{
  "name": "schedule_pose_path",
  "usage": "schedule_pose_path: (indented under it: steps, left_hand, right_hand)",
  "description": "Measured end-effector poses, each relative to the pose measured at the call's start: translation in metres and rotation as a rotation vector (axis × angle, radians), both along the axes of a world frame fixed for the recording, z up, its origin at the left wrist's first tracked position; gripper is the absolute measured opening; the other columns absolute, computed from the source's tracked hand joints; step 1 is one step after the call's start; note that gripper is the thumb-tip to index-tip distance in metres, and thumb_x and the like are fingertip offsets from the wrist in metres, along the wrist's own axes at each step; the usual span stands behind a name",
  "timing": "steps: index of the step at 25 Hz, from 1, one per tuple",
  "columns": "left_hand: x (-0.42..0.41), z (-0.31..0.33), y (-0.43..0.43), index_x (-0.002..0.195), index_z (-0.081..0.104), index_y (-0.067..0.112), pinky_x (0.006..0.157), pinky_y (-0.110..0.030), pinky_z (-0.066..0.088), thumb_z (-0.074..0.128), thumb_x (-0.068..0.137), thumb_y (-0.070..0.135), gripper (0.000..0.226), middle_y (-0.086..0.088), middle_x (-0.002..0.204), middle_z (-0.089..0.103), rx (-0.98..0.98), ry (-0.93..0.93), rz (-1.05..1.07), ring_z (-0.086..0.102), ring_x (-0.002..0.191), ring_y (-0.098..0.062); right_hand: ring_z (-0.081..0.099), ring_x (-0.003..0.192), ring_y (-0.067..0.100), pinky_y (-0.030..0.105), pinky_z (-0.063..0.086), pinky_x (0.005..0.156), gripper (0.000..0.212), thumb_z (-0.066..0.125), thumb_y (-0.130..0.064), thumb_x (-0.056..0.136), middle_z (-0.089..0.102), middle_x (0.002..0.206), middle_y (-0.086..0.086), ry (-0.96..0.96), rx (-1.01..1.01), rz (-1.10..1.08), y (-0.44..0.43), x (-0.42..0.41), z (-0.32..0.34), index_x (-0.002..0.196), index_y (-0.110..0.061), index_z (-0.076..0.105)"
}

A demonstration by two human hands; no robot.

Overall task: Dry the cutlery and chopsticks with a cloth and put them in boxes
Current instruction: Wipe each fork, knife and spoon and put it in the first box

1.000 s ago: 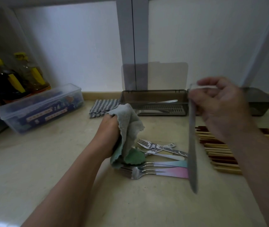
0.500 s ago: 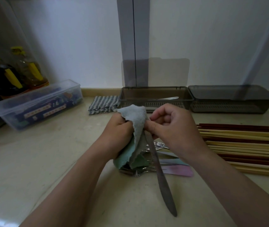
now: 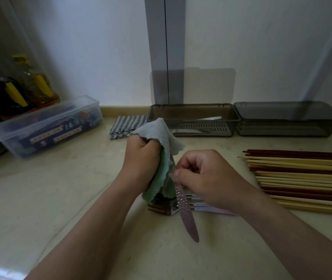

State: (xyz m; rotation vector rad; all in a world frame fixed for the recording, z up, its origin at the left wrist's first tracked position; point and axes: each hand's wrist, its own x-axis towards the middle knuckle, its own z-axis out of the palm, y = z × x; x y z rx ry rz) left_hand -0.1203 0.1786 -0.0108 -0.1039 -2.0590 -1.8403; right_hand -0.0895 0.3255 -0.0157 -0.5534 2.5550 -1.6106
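Nearest, the dimpled metal table knife [image 3: 185, 209] points its rounded free end at the near edge of the desk [image 3: 39, 199]. Its long axis runs near-to-far, tipped slightly right, and less of it shows than half a second ago. Fingers of the right hand [image 3: 207, 174] pinch its middle. Fingers of the left hand [image 3: 140, 158] clench the grey-green cloth [image 3: 162, 136] round its far end. Pastel-handled forks [image 3: 213, 210] lie beneath. Brown and pale wooden chopsticks [image 3: 302, 178] line the right edge. An open-lidded grey translucent box [image 3: 193, 106] and a second grey box [image 3: 290, 128] sit along the far edge.

Both hands [image 3: 140, 158] apparently wipe a knife [image 3: 185, 205] with cloth [image 3: 161, 136].
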Motion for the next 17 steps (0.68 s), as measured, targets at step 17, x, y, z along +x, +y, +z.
schedule_pose_path:
  steps: [17]
  left_hand:
    - [0.019,0.004,0.005,0.059,0.052,0.026,0.052,-0.014,0.040,0.048,0.074,0.005,0.027,0.013,0.052,0.052,-0.334,-0.037,-0.624,0.048,0.050,0.000]
  right_hand:
    - [0.038,0.050,0.021,0.022,0.029,0.040,0.031,0.059,-0.020,0.098,0.046,0.059,0.007,-0.101,-0.406,-0.209,0.029,-0.020,0.010,0.076,0.002,0.061]
